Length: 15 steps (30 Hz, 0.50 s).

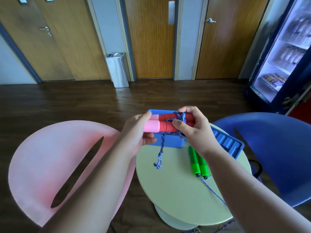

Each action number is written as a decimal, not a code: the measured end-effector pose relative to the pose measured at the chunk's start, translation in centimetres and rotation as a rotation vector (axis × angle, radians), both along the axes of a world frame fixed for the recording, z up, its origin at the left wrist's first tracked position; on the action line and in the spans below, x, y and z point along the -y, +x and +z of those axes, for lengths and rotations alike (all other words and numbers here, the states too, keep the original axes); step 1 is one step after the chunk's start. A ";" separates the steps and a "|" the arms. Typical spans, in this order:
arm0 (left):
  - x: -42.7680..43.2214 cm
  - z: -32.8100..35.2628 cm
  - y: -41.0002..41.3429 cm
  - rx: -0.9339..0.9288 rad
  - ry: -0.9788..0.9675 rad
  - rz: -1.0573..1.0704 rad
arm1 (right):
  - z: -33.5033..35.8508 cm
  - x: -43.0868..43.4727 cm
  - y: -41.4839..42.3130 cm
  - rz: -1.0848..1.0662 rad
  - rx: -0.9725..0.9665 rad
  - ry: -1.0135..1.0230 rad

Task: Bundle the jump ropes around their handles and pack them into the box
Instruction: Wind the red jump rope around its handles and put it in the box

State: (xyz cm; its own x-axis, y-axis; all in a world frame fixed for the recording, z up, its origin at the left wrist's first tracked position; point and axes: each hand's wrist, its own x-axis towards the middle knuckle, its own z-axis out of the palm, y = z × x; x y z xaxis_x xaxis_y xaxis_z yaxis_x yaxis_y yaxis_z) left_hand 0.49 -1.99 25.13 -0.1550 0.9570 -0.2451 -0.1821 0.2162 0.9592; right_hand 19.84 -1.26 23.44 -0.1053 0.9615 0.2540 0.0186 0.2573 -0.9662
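You're holding the red handles [165, 124] sideways just over the box [168, 142], left hand [136, 132] gripping the pink ends, right hand [193, 130] pinching the rope wraps [181, 117], loose tail [160, 153] dangling near-side.

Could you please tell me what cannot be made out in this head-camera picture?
- Inside of the blue box: head view, covered by the red-and-pink handles, the left hand and the right hand.
- The cord of the green handles: head view, its length vanishes behind the right arm.
- The blue lid: head view, partly behind the right arm.
- The fridge contents: head view, blurred.
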 end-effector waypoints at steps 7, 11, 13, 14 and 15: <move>-0.2 -1.5 0.4 -0.188 0.137 0.096 | -0.3 -0.4 0.3 -0.017 0.127 -0.018; -0.1 -1.7 0.5 -0.326 0.242 0.091 | -0.7 -1.0 0.1 -0.093 0.106 -0.112; 0.1 -1.6 0.6 -0.346 0.266 0.053 | -0.9 -1.4 0.0 -0.127 0.106 -0.158; 0.2 -1.5 0.6 -0.343 0.279 0.022 | -1.0 -1.6 0.0 -0.142 0.104 -0.170; 0.4 -1.4 0.6 -0.336 0.293 -0.008 | -1.1 -1.8 0.0 -0.155 0.102 -0.179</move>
